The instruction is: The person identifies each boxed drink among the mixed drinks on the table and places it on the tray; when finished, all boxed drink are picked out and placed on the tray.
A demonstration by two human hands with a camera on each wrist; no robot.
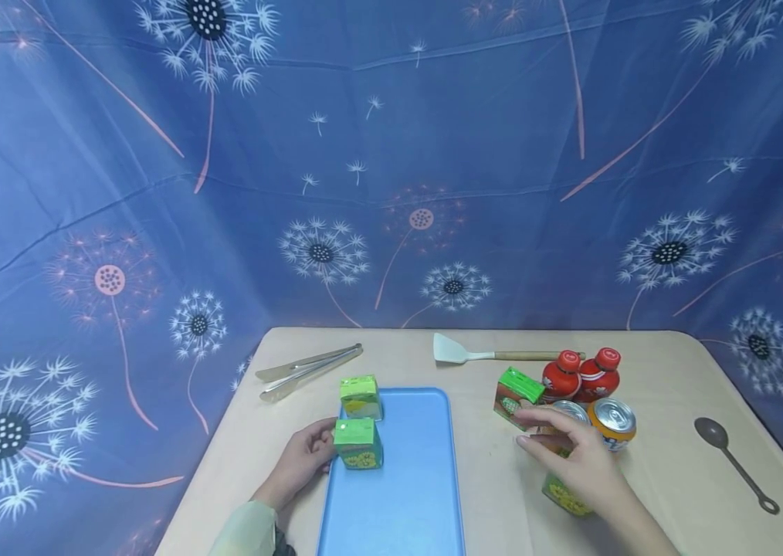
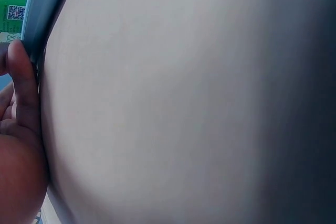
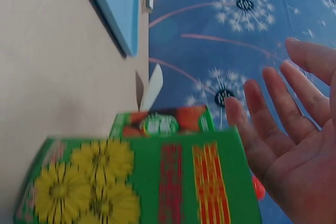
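Observation:
My left hand rests at the left rim of the blue tray, fingers bent beside a green drink carton with yellow flowers. Whether they grip the rim is hidden. Behind that carton stands a lighter green carton. Over on the right, my right hand has its fingers spread and holds nothing. Beneath it is another flowered green carton, partly covered in the head view. Just beyond its fingertips stands a green carton with a reddish-brown front. A silver-topped can is partly hidden by the hand.
Two red bottles with red caps and an orange can crowd the right side. A white spatula and metal tongs lie at the back. A dark spoon lies far right. Patterned blue cloth hangs behind.

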